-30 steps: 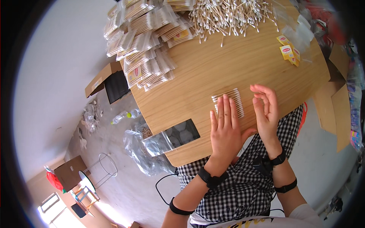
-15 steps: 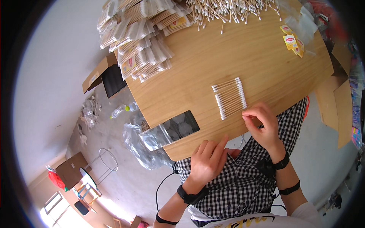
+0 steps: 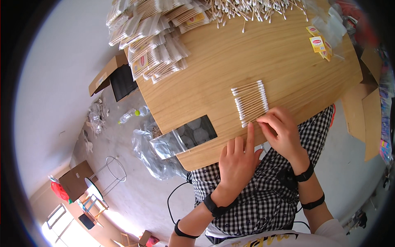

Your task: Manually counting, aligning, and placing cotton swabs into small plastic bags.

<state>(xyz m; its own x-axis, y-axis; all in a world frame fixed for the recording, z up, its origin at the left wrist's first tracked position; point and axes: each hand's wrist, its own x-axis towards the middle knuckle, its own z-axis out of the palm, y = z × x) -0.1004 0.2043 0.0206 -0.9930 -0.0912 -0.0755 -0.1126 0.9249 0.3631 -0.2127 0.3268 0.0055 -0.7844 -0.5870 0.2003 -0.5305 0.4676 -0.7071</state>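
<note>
A row of cotton swabs (image 3: 252, 101) lies side by side on the wooden table (image 3: 205, 74), white tips lined up at both ends. My left hand (image 3: 237, 164) is open at the near edge, its index finger stretched out to the lower left end of the row. Beside it, my right hand (image 3: 284, 133) has its fingers drawn together in a pinch over the row's near right corner. It covers some swab ends there, and whatever is between those fingertips is hidden.
Bagged swabs (image 3: 158, 53) are piled at the far left, with loose swabs (image 3: 255, 8) heaped beside them. Yellow cards (image 3: 317, 44) and clear bags (image 3: 333, 26) lie at the far right. A dark rectangular opening (image 3: 197, 131) with clear plastic sits at the table's left edge. Cardboard boxes (image 3: 362, 111) stand right.
My left hand has moved up and right, its index finger now reaching the row. My right hand has shifted slightly left over the near swab ends.
</note>
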